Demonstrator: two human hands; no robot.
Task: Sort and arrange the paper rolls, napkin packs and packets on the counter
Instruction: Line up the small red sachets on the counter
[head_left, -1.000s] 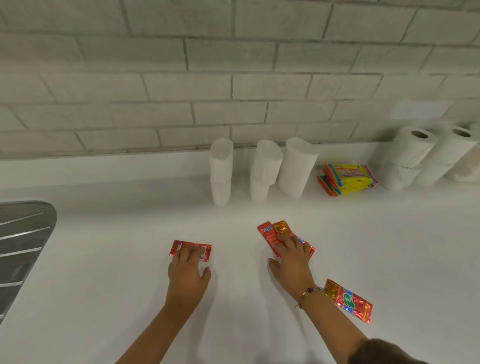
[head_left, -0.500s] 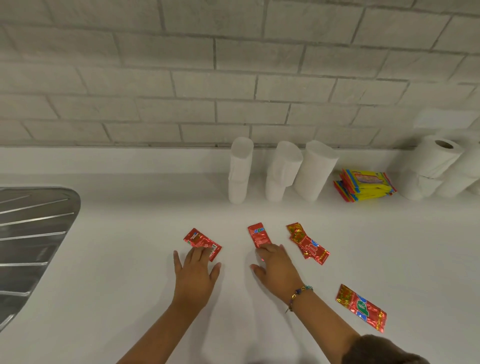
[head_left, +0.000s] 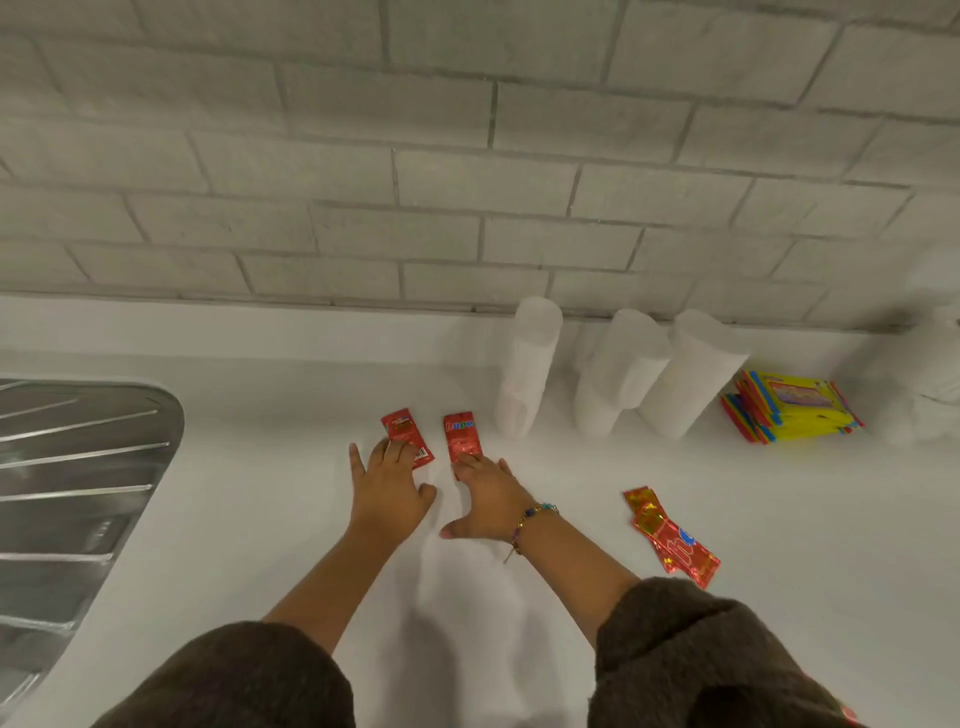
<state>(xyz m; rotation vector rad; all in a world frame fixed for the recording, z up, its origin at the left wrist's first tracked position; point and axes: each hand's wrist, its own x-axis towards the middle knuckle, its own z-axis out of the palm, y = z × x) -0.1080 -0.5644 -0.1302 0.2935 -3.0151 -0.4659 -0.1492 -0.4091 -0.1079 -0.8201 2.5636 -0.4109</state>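
Observation:
Two small red packets lie side by side on the white counter. My left hand (head_left: 387, 486) presses flat fingers on the left packet (head_left: 405, 434). My right hand (head_left: 485, 499) presses straight fingertips on the near end of the right packet (head_left: 461, 435). A longer red foil packet (head_left: 670, 538) lies loose to the right of my right arm. Three white napkin packs (head_left: 527, 382) (head_left: 621, 374) (head_left: 685, 379) stand against the back wall. A yellow stack of packets (head_left: 792, 410) sits to their right. White paper rolls (head_left: 930, 379) are blurred at the far right edge.
A steel sink drainboard (head_left: 78, 493) fills the left side. A grey brick wall (head_left: 467, 182) rises behind the counter. Dark sleeves cover both forearms at the bottom of the view.
Both hands have slid their packets away from me toward the napkin packs, bringing them close together. The right hand left the long foil packet behind on the right.

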